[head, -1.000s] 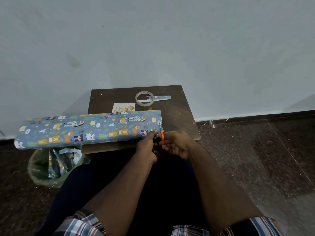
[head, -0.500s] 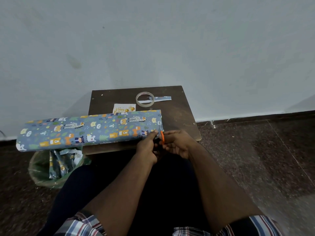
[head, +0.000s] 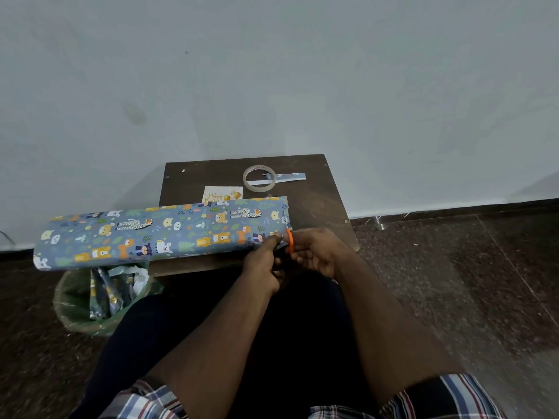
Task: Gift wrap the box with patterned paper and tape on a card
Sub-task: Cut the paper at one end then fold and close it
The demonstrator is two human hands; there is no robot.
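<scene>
Both hands, left hand (head: 262, 264) and right hand (head: 317, 252), around half-hidden orange scissors (head: 289, 241) at the paper (head: 163, 232).

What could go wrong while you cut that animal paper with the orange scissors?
The left hand pinches the patterned paper right beside the orange scissors that the right hand holds, so a finger might get nicked. Much of the paper hangs off the small table above the bin, so it might sag and skew or tear the cut.

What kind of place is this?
Probably a room at home, not a workshop: a low wooden table set against a plain painted wall, a dark speckled stone floor, and a bag of paper scraps beside it.
</scene>
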